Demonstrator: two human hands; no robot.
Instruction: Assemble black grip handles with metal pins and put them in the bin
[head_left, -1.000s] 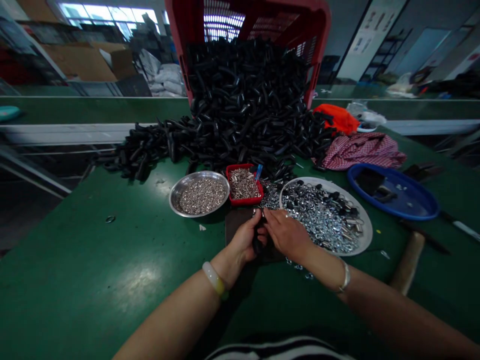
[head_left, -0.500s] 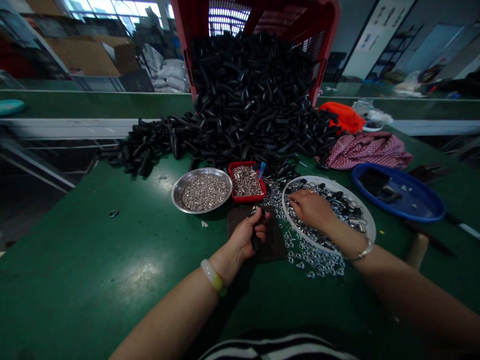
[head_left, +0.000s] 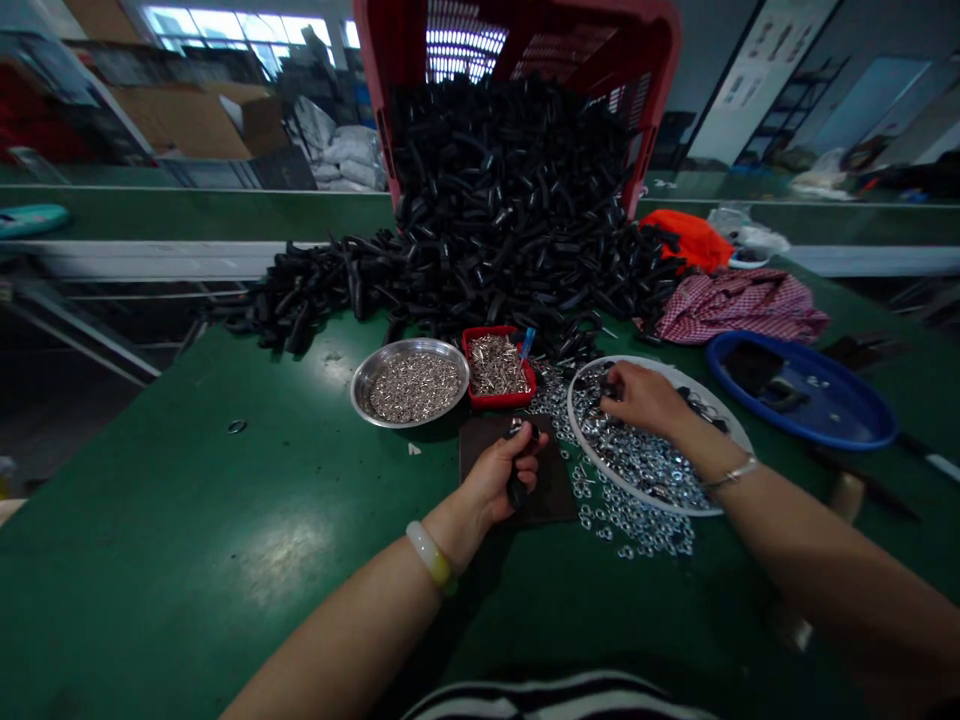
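Note:
My left hand (head_left: 501, 476) is closed around a small black strap piece (head_left: 516, 490), held over a dark mat (head_left: 553, 482) on the green table. My right hand (head_left: 639, 397) reaches into the white plate (head_left: 726, 428) heaped with small metal rings and black clips, its fingers pinched at the plate's far left among the parts. What the fingers hold I cannot make out. More loose rings (head_left: 630, 525) lie spilled in front of the plate.
A steel bowl (head_left: 409, 381) and a red tray (head_left: 498, 368) hold small metal pieces. A large pile of black straps (head_left: 495, 240) spills from a tipped red crate (head_left: 517, 50). A blue plate (head_left: 802, 390), checked cloth (head_left: 742, 305) and wooden handle (head_left: 840, 500) lie right.
My right hand left my left hand, moved right and away into the white plate, and now picks at its far left side. My left hand stayed over the mat.

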